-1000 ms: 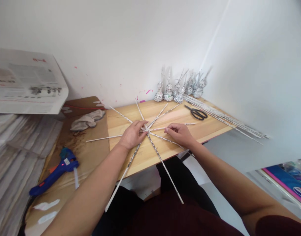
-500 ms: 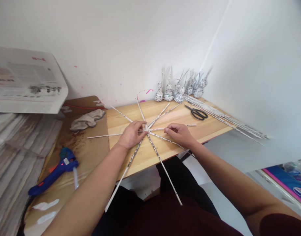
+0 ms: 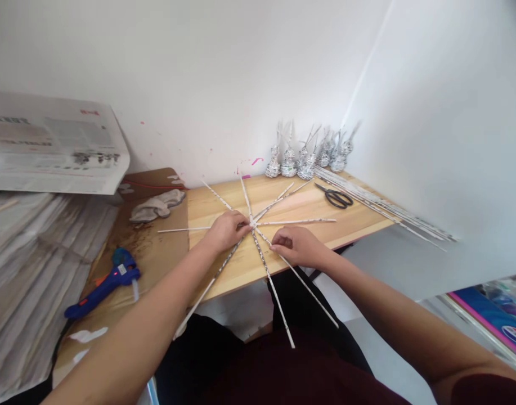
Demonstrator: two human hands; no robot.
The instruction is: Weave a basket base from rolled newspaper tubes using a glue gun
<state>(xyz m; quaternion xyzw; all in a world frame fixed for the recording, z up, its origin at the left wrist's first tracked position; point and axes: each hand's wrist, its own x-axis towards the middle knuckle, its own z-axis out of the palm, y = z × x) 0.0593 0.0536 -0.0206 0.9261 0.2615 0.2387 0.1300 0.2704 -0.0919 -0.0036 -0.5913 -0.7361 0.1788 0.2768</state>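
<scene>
- While the left hand bends palm-down over the star of paper sticks, its thumb and fingertips close on the star's crossing.
- Right of those fingers, the right hand curls inward, thumb and forefinger clamped on one stick pointing down and right.
- Nine stick ends fan out around the left fingertips, partly over the wooden board.
- Beyond the right fingers lie one pair of scissors and a bundle of loose sticks; farther off stand at least six woven paper gourds.
- Left of the left fingers sit one blue glue gun, its white label too small to read, and a newspaper with red and black print, too blurred to read.
- Far right of the right fingers, a blue packet bears a round red, white and blue logo.
</scene>
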